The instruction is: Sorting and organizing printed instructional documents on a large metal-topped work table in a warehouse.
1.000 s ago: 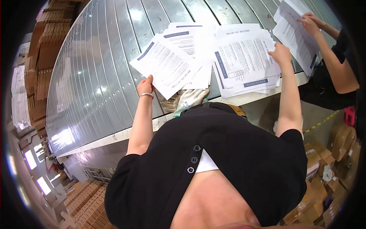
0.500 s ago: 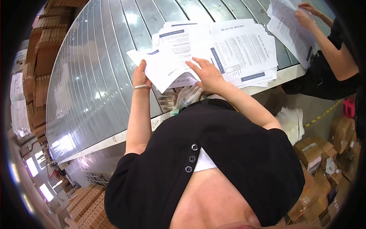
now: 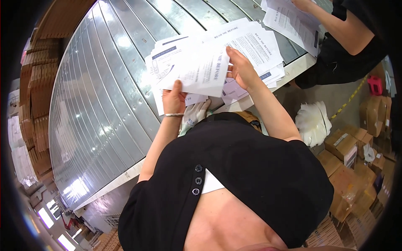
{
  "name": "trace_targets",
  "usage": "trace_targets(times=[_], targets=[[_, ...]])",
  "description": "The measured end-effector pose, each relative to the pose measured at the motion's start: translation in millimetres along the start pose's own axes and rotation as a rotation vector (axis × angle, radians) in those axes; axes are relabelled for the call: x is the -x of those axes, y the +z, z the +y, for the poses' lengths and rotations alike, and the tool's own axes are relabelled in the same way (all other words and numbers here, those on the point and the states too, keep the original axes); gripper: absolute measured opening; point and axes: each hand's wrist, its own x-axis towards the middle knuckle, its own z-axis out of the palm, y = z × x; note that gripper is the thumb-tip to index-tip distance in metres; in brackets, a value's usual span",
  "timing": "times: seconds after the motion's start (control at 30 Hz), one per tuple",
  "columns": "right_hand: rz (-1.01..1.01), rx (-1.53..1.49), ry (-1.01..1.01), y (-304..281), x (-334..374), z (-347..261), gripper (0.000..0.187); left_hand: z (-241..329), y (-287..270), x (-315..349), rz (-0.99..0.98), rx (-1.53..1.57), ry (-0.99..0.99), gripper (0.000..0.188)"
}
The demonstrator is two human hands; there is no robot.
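Between my two hands, above the table, is a white printed sheet of paper (image 3: 197,69). My left hand (image 3: 173,98) pinches its near left edge with the thumb on top. At its right edge my right hand (image 3: 242,70) grips it, fingers partly behind it. Beneath and beyond it lies a fanned pile of printed sheets (image 3: 266,48) with dark blue bands. A pale work glove (image 3: 195,113) rests at the table's near edge, close to my left wrist and partly covered.
The ribbed metal table (image 3: 100,96) has a white front edge. To the right, a co-worker's arm (image 3: 343,31) holds more printed sheets (image 3: 293,23). Cardboard boxes (image 3: 349,184) and a white bundle (image 3: 313,123) lie on the floor at right. Stacked cardboard (image 3: 44,79) stands at left.
My right hand has come off the pile and now grips the sheet's right edge. The sheet has moved right and been turned. My left hand has shifted right and nearer.
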Motion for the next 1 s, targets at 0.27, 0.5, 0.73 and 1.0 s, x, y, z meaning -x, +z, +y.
trace_targets(times=[0.27, 0.5, 0.73, 1.0], targets=[[-0.209, 0.618, -0.288, -27.9, -19.6, -83.7, 0.064, 84.9, 50.5, 18.9, -0.903, -0.847, -0.469, 0.026], [-0.730, 0.994, -0.312, 16.3, -26.8, -142.1, 0.069, 83.0, 89.2, -85.9, -0.931, -1.169, 0.435, 0.057], [0.017, 1.897, -0.715, -21.8, -50.6, -144.9, 0.057, -17.8, 77.5, -111.4, -0.372, -0.083, -0.477, 0.034], [0.103, 1.860, -0.678, -72.0, -29.6, 4.0, 0.049, -95.9, 83.0, -134.0, -0.120, -0.139, -0.458, 0.032]])
